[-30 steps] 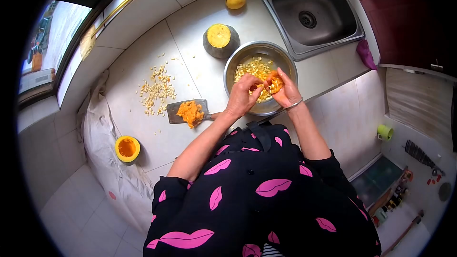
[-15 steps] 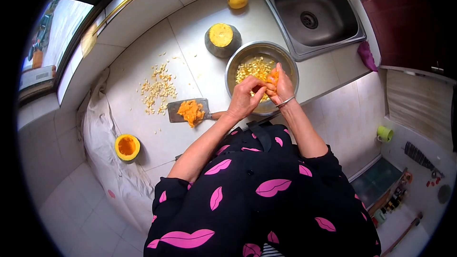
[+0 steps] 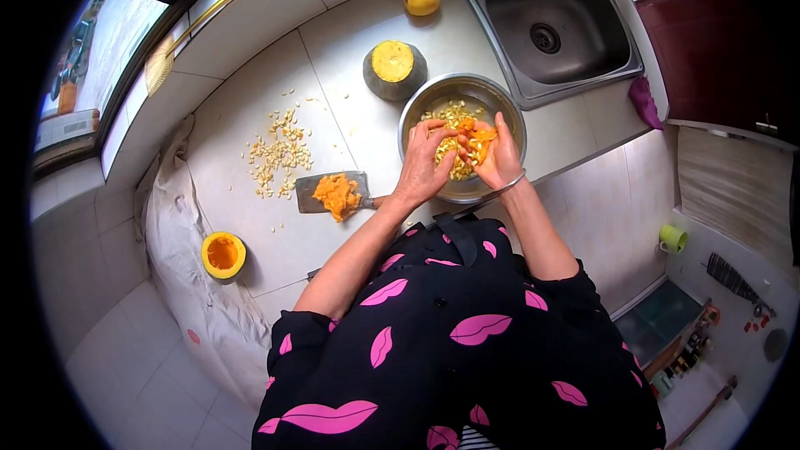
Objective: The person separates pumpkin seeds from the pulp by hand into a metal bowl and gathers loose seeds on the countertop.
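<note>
A metal bowl [image 3: 410, 114] stands on the counter with pale pumpkin seeds [image 3: 454, 110] in it. Over the bowl, my right hand [image 3: 505, 155] is cupped around orange, stringy pumpkin pulp [image 3: 479, 137] with seeds in it. My left hand [image 3: 423, 163] is beside the pulp, thumb and fingers apart; whether a fingertip touches the pulp I cannot tell. Left of the bowl lies a cleaver [image 3: 307, 202], a heap of orange pulp [image 3: 337, 196] on its blade and its handle partly behind my left forearm. More seeds [image 3: 279, 150] are scattered on the counter.
A cut pumpkin piece [image 3: 395, 75] stands just behind the bowl, and a yellow fruit [image 3: 422, 1] lies farther back. A hollowed pumpkin piece [image 3: 223, 256] is at the left near a white cloth [image 3: 179, 283]. The sink [image 3: 567, 33] is at the right, a purple cloth [image 3: 643, 102] by its corner.
My right hand has opened wider, showing more of the pulp and seeds. My left thumb and fingers have parted from their pinch and drawn slightly left.
</note>
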A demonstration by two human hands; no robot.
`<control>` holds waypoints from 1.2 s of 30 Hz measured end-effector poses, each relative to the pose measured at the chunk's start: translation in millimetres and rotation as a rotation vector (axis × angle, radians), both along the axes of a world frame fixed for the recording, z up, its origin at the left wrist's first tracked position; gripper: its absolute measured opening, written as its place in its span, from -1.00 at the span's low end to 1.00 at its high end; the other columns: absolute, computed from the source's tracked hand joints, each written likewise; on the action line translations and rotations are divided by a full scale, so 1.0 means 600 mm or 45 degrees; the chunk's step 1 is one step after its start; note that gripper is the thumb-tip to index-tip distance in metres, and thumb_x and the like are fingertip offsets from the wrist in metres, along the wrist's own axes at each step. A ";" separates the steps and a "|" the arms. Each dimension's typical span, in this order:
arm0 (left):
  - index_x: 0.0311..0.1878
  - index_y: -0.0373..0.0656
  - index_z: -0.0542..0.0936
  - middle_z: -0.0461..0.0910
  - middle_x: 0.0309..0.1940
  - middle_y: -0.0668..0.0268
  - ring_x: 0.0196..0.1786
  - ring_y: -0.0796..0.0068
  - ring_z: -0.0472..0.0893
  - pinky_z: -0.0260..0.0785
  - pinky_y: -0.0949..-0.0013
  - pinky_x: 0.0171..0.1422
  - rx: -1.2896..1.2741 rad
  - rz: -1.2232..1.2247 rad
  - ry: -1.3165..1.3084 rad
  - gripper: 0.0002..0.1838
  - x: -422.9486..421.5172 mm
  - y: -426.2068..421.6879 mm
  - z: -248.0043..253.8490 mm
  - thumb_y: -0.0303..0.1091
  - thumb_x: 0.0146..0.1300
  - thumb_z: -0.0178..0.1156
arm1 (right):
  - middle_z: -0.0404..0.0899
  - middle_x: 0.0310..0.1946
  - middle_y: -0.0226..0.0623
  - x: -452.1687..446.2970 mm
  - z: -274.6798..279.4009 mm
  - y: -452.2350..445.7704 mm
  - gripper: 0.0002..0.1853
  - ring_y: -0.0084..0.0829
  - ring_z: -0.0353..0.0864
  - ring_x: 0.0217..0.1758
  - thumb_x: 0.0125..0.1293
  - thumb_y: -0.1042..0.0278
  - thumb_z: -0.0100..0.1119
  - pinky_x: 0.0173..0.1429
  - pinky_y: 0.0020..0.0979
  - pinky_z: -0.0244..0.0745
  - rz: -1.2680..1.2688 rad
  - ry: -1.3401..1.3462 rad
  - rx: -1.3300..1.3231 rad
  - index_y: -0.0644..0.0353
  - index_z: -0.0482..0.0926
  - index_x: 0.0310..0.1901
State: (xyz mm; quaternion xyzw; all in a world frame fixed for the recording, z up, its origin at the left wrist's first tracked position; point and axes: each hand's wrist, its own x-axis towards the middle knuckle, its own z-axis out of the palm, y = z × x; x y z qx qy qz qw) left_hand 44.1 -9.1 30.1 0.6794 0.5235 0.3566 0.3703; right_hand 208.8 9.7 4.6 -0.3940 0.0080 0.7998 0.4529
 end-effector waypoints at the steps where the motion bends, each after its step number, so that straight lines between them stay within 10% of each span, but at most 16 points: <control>1: -0.07 -0.21 0.51 0.39 -0.01 0.04 0.08 0.11 0.39 0.23 0.23 0.20 0.002 -0.021 -0.021 -0.70 0.000 0.002 0.001 -0.47 0.06 0.19 | 0.53 -0.28 -0.28 0.004 -0.002 -0.002 -0.42 -0.42 0.55 -0.27 0.36 -0.26 -0.30 -0.27 -0.40 0.50 0.045 0.016 0.001 0.18 0.43 -0.11; 19: -0.27 -0.32 0.60 0.59 -0.38 0.30 -0.31 0.56 0.59 0.47 0.50 -0.18 -0.724 0.161 -0.511 -0.90 -0.011 0.016 -0.046 -0.58 0.13 0.18 | 0.52 -0.19 -0.15 0.035 0.020 -0.010 -0.50 -0.37 0.62 -0.23 0.44 -0.07 -0.33 -0.20 -0.27 0.65 0.507 -0.281 -0.030 0.27 0.36 -0.01; 27: -0.03 -0.39 0.46 0.55 -0.17 0.11 -0.09 0.29 0.59 0.48 0.29 0.07 -1.359 0.243 -1.447 -0.71 -0.037 0.013 -0.043 -0.34 0.37 -0.06 | 0.46 -0.17 -0.21 0.033 0.026 -0.016 -0.64 -0.38 0.56 -0.11 0.41 0.17 -0.22 -0.05 -0.20 0.59 0.366 -0.311 -0.051 0.27 0.33 0.04; 36: 0.06 -0.48 0.36 0.46 -0.02 -0.06 0.07 0.12 0.52 0.43 0.21 0.20 -1.368 0.151 -1.605 -0.69 -0.041 0.013 -0.025 -0.48 0.34 -0.13 | 0.55 -0.23 -0.28 0.030 0.039 -0.015 -0.69 -0.52 0.58 -0.22 0.41 0.21 -0.14 -0.17 -0.44 0.60 0.442 -0.374 0.018 0.27 0.43 -0.01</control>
